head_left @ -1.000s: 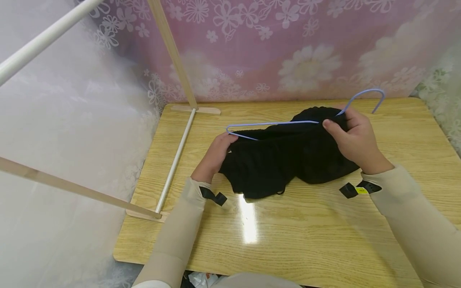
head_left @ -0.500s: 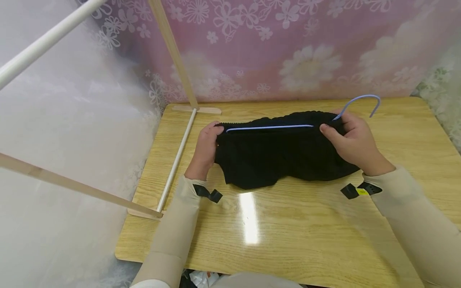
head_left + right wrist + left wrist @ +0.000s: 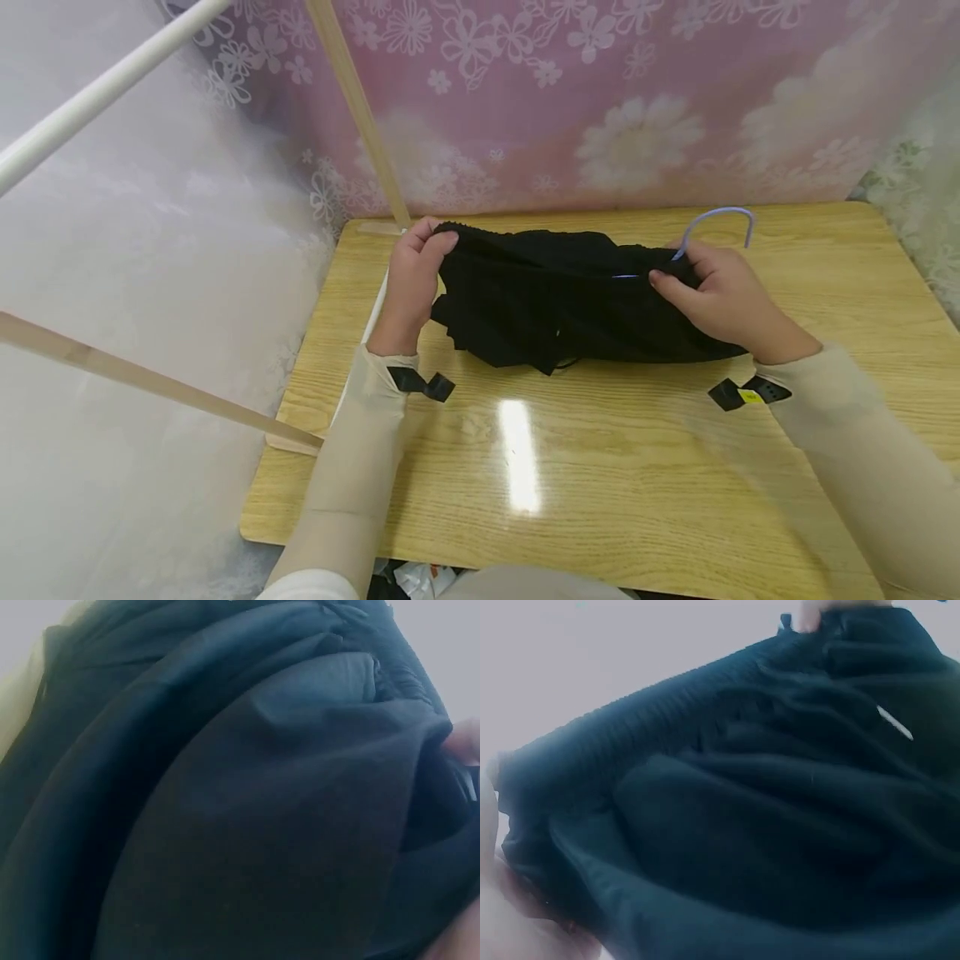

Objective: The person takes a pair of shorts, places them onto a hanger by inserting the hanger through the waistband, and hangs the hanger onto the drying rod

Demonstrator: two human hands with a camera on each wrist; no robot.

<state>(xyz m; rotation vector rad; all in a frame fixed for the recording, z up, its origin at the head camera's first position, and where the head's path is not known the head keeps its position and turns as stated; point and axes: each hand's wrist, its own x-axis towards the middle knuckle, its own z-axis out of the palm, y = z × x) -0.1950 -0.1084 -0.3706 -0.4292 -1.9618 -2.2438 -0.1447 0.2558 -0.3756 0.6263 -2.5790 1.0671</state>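
Observation:
A pair of black shorts (image 3: 570, 308) with a gathered waistband is stretched between my two hands above the table. My left hand (image 3: 411, 279) pinches the waistband's left end, thumb on top. At the other end, my right hand (image 3: 723, 292) grips the waistband together with the neck of a blue hanger (image 3: 720, 210). The hanger's hook sticks up beyond the fabric, and only a short piece of its bar shows in the opening. Most of the hanger is hidden inside the shorts. In the left wrist view, the ribbed waistband (image 3: 630, 724) runs taut up to the right.
A rack with wooden legs (image 3: 360, 108) and a white top rail (image 3: 105, 87) stands at the left of the wooden table (image 3: 615, 467). Its lower white bar (image 3: 375, 312) lies close to my left forearm. A pink flowered curtain (image 3: 510, 108) hangs behind.
My left hand has shifted from the hanger's end to the waistband and drawn it up and left. The hanger has slid left and mostly disappeared into the shorts; my right hand moved slightly left.

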